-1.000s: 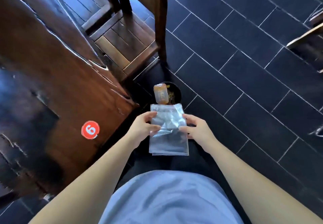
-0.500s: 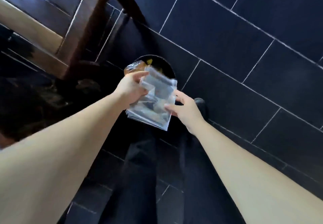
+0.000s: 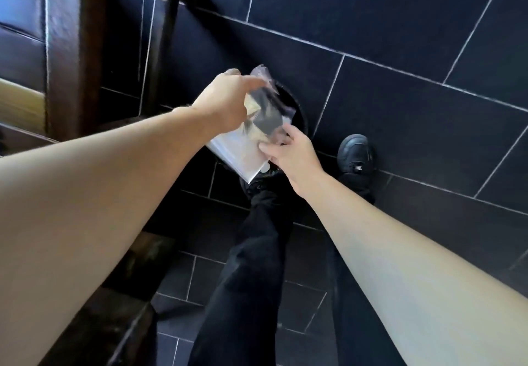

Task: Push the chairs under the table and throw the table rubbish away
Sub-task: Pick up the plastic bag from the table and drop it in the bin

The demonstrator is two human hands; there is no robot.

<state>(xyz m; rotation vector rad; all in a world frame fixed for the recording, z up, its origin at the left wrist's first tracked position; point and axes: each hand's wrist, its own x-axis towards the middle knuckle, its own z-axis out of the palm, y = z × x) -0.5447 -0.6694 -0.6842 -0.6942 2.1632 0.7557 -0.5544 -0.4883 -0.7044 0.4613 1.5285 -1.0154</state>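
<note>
Both hands are holding the clear plastic bags over the round black bin on the floor.

The left hand is gripping the upper end of the bags, fingers curled over it; the right hand is pinching the lower edge. Compared with half a second ago, the bags are lying more directly over the bin mouth, and the bin is sitting nearer the person's feet. The left hand's grip is now reaching further across the top. A black shoe is standing just beside the bin's right rim. The dark wooden chair frame is closing in the left side; the dark tiled floor is lying open to the right and beyond.
</note>
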